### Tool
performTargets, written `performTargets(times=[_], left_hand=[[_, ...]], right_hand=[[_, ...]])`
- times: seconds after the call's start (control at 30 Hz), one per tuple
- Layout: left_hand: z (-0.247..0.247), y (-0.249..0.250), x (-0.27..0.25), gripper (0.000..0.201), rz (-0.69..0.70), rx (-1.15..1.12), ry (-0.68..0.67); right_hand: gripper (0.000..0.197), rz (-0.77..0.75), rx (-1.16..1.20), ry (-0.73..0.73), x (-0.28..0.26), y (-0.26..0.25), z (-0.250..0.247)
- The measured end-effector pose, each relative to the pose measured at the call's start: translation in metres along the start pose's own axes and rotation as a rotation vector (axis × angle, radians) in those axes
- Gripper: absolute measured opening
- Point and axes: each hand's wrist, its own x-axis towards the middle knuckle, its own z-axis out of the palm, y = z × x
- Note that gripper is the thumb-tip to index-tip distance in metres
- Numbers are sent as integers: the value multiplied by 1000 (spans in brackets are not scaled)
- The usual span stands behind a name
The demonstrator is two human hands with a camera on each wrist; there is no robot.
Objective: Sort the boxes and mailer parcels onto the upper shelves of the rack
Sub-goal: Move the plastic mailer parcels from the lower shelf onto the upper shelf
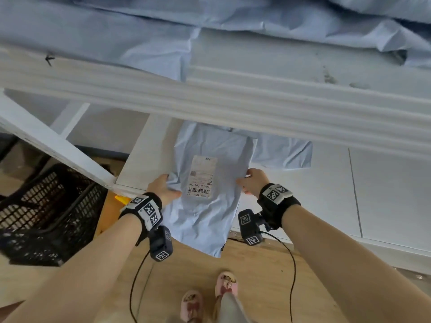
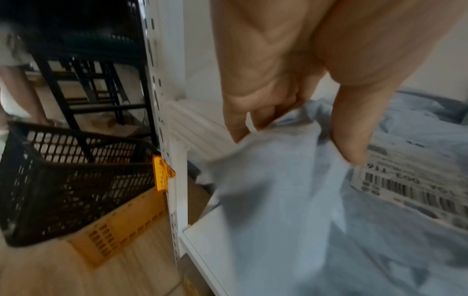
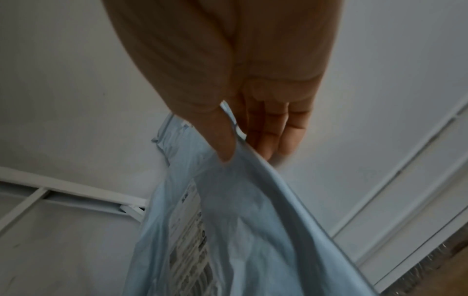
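Note:
A pale blue mailer parcel (image 1: 205, 213) with a white barcode label (image 1: 201, 177) lies half on the lower white shelf (image 1: 303, 197), its near end hanging over the edge. My left hand (image 1: 163, 188) pinches its left edge, thumb on top, as the left wrist view shows at the mailer (image 2: 278, 190). My right hand (image 1: 253, 183) pinches the right edge; the right wrist view shows the mailer (image 3: 240, 230) held between thumb and fingers. A second blue mailer (image 1: 284, 152) lies behind it on the same shelf. More blue mailers (image 1: 144, 38) lie on the shelf above.
The white front beam (image 1: 210, 96) of the upper shelf crosses just above the held mailer. A black mesh crate (image 1: 46, 213) stands on the wooden floor at left, by the rack's perforated post (image 2: 162, 120), with an orange crate (image 2: 121, 224) beneath it. My slippered feet (image 1: 210, 297) stand below.

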Motion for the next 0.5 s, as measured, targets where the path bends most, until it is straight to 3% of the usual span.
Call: performTargets(times=[0.1, 0.27, 0.37, 0.5], left_hand=[[6, 5, -2, 34, 2, -23, -55], [5, 9, -8, 16, -3, -105, -82], [2, 13, -19, 18, 55, -136, -95], [-5, 20, -36, 20, 140, -178, -163]], right_hand=[[3, 28, 15, -52, -1, 4, -4], [20, 1, 60, -50, -14, 13, -21], [21, 0, 175, -29, -33, 15, -32], [13, -112, 157, 62, -70, 17, -39]])
